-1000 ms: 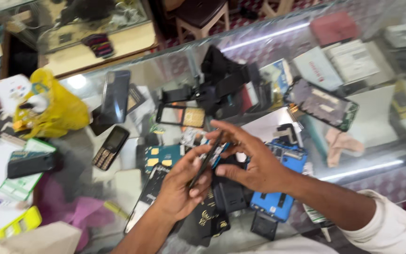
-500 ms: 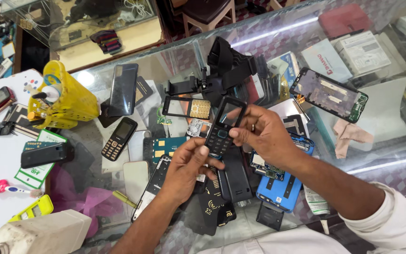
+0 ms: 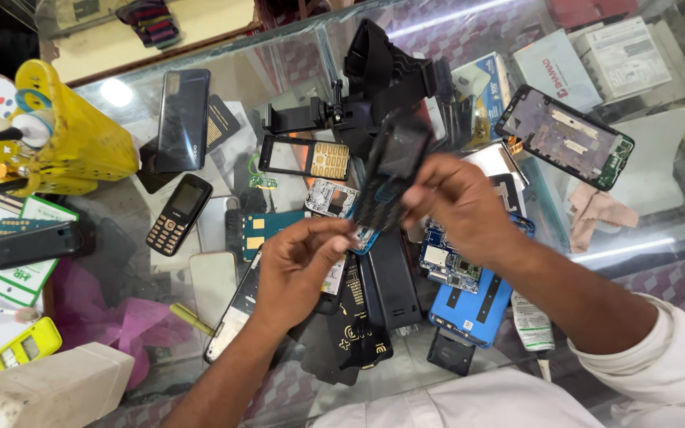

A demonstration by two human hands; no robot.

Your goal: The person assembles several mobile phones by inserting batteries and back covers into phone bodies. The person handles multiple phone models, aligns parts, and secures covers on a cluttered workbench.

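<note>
Both hands pinched a dark phone body (image 3: 390, 170), held tilted above the glass table (image 3: 660, 198): right hand (image 3: 457, 206) gripped its upper side, left hand (image 3: 303, 265) its lower end. Below lay a blue phone back (image 3: 469, 305) w/ circuit boards (image 3: 331, 198); keypad phone (image 3: 178, 214) sat well left.

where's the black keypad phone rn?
Head view, left of centre: the black keypad phone lies face up on the glass counter, just below the dark smartphone and right of the yellow basket.
</note>
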